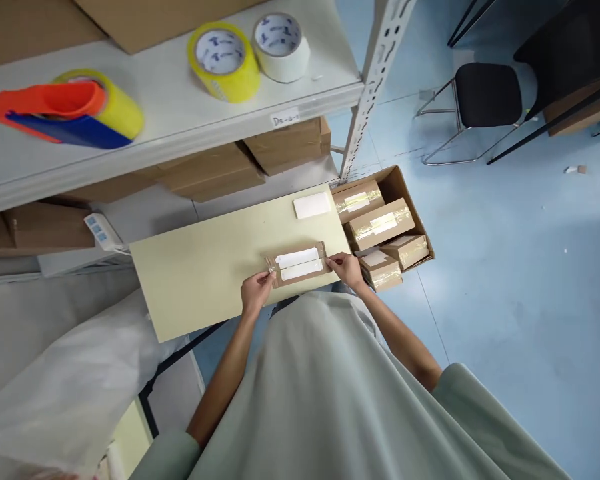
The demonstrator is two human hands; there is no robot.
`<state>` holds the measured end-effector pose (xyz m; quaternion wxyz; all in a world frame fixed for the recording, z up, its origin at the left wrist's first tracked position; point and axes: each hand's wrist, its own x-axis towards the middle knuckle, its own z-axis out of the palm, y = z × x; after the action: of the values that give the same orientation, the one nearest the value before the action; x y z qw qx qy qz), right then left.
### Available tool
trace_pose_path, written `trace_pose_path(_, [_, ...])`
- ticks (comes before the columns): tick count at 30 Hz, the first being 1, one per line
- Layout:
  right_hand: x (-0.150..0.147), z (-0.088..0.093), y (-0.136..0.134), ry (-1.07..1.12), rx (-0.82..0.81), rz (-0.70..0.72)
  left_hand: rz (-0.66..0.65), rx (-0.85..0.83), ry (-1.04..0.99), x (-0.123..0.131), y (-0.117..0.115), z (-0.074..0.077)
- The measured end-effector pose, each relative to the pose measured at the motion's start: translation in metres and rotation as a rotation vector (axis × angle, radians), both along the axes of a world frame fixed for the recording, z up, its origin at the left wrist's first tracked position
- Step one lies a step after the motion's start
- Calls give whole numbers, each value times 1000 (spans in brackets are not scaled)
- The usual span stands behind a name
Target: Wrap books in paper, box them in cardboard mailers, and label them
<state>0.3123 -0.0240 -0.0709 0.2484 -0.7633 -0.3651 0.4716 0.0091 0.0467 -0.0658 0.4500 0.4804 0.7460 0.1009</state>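
A small flat cardboard box (301, 274) lies on the pale yellow table, with clear tape along its top and two white strips showing on either side of the tape line. The fingers of my left hand (257, 292) are closed at the box's left end, where the tape edge looks crumpled. At the opposite end my right hand (347, 269) pinches the right edge. Whether the fingertips grip the tape or the cardboard itself is too small to tell. Behind the box lies a white rectangular card or pad (312, 205).
An open carton (424, 230) holding several taped boxes stands against the table's (195, 280) right end. The shelf (170, 80) above carries yellow tape rolls (230, 77), a white tape roll (283, 57) and an orange-and-blue tape dispenser (70, 117). A black chair (487, 93) stands farther right.
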Motion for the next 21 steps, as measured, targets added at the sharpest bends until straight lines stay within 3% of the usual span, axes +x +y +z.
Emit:
trace_pose_path(4, [84,5,-10,-56,8,14,-13,-85,-65,77,-16,2])
trace_pose_path(10, [182,5,-29,-138,24,-104,-283,-103,-91,177,-20,6])
trace_pose_path(15, [236,6,-32,-202,98,-192,-463,-56,-50,243,3,15])
trace_pose_path(21, [283,14,-2,-263,281,-253,-491,51,-66,298,44,35])
